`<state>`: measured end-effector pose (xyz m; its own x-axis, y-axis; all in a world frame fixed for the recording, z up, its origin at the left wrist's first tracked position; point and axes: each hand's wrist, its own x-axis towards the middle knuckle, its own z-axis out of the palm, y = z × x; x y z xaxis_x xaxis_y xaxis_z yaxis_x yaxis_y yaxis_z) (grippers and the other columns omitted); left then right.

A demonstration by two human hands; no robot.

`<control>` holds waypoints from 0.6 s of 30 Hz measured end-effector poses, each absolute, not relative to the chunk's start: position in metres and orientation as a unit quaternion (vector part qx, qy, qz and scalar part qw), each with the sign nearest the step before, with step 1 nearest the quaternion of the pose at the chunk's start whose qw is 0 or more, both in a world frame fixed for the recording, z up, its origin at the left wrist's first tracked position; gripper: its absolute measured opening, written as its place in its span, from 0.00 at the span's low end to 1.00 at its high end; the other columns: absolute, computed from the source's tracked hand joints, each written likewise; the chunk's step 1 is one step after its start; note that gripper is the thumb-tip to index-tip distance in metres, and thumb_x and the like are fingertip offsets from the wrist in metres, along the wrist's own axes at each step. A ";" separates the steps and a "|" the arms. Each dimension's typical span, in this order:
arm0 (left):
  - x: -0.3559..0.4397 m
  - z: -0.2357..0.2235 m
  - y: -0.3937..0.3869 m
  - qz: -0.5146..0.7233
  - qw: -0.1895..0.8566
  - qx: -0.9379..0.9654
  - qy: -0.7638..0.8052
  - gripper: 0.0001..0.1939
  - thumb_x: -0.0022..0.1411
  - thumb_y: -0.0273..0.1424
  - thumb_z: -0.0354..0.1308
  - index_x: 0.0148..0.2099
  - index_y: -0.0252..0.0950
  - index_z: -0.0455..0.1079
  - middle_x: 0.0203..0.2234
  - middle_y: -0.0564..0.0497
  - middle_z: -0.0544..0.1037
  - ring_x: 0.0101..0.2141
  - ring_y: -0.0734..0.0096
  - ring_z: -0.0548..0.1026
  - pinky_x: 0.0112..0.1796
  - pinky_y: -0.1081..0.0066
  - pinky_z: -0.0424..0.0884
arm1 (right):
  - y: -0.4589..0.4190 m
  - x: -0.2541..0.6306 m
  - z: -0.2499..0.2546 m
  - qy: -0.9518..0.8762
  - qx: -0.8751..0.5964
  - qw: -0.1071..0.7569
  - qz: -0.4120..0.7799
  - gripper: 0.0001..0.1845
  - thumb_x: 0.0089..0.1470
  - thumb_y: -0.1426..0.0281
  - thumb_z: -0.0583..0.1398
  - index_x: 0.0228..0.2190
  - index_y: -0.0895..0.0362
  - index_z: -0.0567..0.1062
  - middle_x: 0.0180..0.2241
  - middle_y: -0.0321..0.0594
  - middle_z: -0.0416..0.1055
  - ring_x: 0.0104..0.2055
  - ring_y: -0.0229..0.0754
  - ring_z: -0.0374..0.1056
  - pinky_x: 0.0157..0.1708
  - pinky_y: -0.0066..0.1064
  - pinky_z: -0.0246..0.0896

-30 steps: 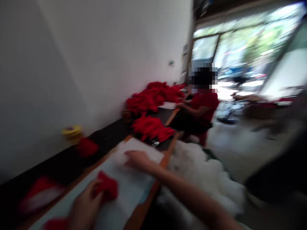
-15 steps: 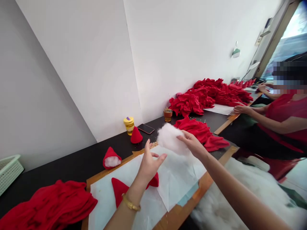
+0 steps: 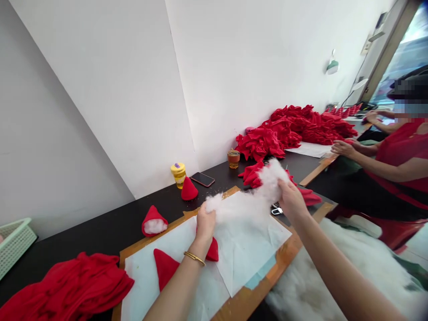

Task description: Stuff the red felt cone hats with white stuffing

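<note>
A wad of white stuffing (image 3: 249,198) is stretched between my two hands above the white paper (image 3: 247,249). My left hand (image 3: 204,223) pinches its left end, fingers closed. My right hand (image 3: 291,200) grips its right end, also closed. Below my left wrist lies a flat red fabric cone (image 3: 165,267), with another red piece (image 3: 213,250) partly hidden behind the hand. A red cone filled with white stuffing (image 3: 153,220) lies on the black table, and an upright red cone (image 3: 189,189) stands behind it.
Red fabric piles (image 3: 294,129) line the wall; another heap (image 3: 67,287) lies front left. A yellow cup (image 3: 178,173), phone (image 3: 202,179), brown cup (image 3: 233,158) and green basket (image 3: 13,240) are on the black table. Loose stuffing (image 3: 344,272) lies lower right. A person in red (image 3: 397,156) sits right.
My left hand has closed on the stuffing, and both hands have drawn apart, stretching the wad. Earlier the view was blurred and swung from the right.
</note>
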<state>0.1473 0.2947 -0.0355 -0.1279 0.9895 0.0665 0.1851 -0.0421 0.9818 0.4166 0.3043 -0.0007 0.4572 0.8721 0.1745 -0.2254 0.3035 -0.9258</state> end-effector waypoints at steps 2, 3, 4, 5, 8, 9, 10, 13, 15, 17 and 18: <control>0.151 -0.037 0.297 0.471 0.395 0.542 0.573 0.21 0.63 0.27 0.59 0.58 0.30 0.68 0.51 0.41 0.77 0.49 0.63 0.77 0.54 0.58 0.73 | 0.305 0.424 0.006 -0.351 -0.442 0.732 0.381 0.27 0.43 0.53 0.66 0.44 0.51 0.71 0.38 0.39 0.80 0.41 0.49 0.77 0.34 0.36 0.75; 0.154 -0.037 0.298 0.457 0.391 0.554 0.576 0.21 0.63 0.27 0.59 0.58 0.30 0.67 0.52 0.41 0.76 0.51 0.62 0.76 0.56 0.56 0.72 | 0.305 0.425 0.009 -0.353 -0.437 0.732 0.385 0.27 0.43 0.53 0.66 0.43 0.52 0.72 0.38 0.39 0.80 0.42 0.50 0.77 0.35 0.37 0.75; 0.159 -0.036 0.298 0.445 0.387 0.567 0.576 0.23 0.62 0.27 0.60 0.59 0.31 0.67 0.55 0.40 0.75 0.54 0.61 0.74 0.59 0.55 0.69 | 0.304 0.424 0.012 -0.357 -0.432 0.730 0.391 0.26 0.42 0.54 0.67 0.42 0.52 0.73 0.37 0.40 0.80 0.42 0.50 0.78 0.36 0.38 0.76; 0.164 -0.035 0.297 0.433 0.382 0.580 0.575 0.25 0.61 0.26 0.60 0.60 0.31 0.66 0.57 0.38 0.73 0.58 0.59 0.72 0.61 0.56 0.66 | 0.304 0.422 0.015 -0.361 -0.427 0.728 0.396 0.26 0.42 0.54 0.67 0.42 0.52 0.73 0.37 0.41 0.81 0.42 0.51 0.78 0.36 0.38 0.76; 0.176 -0.023 0.288 0.402 0.361 0.616 0.573 0.39 0.50 0.24 0.67 0.64 0.29 0.63 0.65 0.32 0.64 0.67 0.47 0.59 0.68 0.53 0.52 | 0.303 0.414 0.022 -0.369 -0.414 0.727 0.405 0.26 0.43 0.53 0.67 0.42 0.52 0.74 0.37 0.41 0.81 0.43 0.51 0.78 0.37 0.38 0.77; 0.179 -0.017 0.284 0.397 0.349 0.625 0.574 0.44 0.46 0.25 0.69 0.66 0.29 0.60 0.67 0.32 0.59 0.70 0.44 0.53 0.70 0.50 0.46 | 0.302 0.411 0.024 -0.372 -0.411 0.726 0.406 0.27 0.43 0.52 0.67 0.43 0.52 0.74 0.38 0.41 0.81 0.43 0.51 0.78 0.37 0.38 0.77; 0.183 -0.010 0.278 0.399 0.334 0.635 0.571 0.49 0.44 0.26 0.71 0.68 0.30 0.57 0.69 0.32 0.54 0.72 0.43 0.46 0.70 0.48 0.39 | 0.301 0.407 0.026 -0.377 -0.408 0.724 0.410 0.27 0.44 0.52 0.67 0.44 0.52 0.74 0.39 0.41 0.81 0.44 0.51 0.78 0.38 0.38 0.77; 0.197 0.010 0.265 0.453 0.329 0.671 0.486 0.56 0.49 0.33 0.71 0.73 0.33 0.43 0.73 0.37 0.43 0.73 0.50 0.38 0.71 0.51 0.35 | 0.293 0.394 0.030 -0.411 -0.400 0.698 0.429 0.28 0.46 0.51 0.67 0.45 0.52 0.75 0.41 0.43 0.81 0.44 0.52 0.78 0.41 0.39 0.77; 0.210 0.019 0.262 0.494 0.390 0.671 0.392 0.63 0.49 0.35 0.72 0.75 0.35 0.34 0.73 0.35 0.42 0.72 0.51 0.46 0.71 0.53 0.45 | 0.286 0.384 0.031 -0.446 -0.396 0.668 0.445 0.28 0.48 0.51 0.66 0.46 0.53 0.76 0.42 0.44 0.81 0.44 0.52 0.78 0.44 0.41 0.76; 0.223 0.023 0.265 0.507 0.455 0.651 0.334 0.66 0.47 0.33 0.74 0.74 0.36 0.30 0.71 0.32 0.50 0.68 0.52 0.58 0.67 0.54 0.58 | 0.279 0.376 0.031 -0.487 -0.396 0.634 0.452 0.27 0.50 0.51 0.66 0.46 0.54 0.77 0.42 0.45 0.80 0.45 0.53 0.78 0.45 0.44 0.75; 0.228 0.023 0.268 0.509 0.475 0.641 0.323 0.64 0.49 0.31 0.73 0.74 0.36 0.32 0.68 0.32 0.57 0.64 0.53 0.65 0.64 0.55 0.63 | 0.277 0.374 0.032 -0.507 -0.398 0.620 0.448 0.26 0.50 0.51 0.67 0.45 0.55 0.78 0.43 0.46 0.80 0.47 0.54 0.77 0.47 0.44 0.74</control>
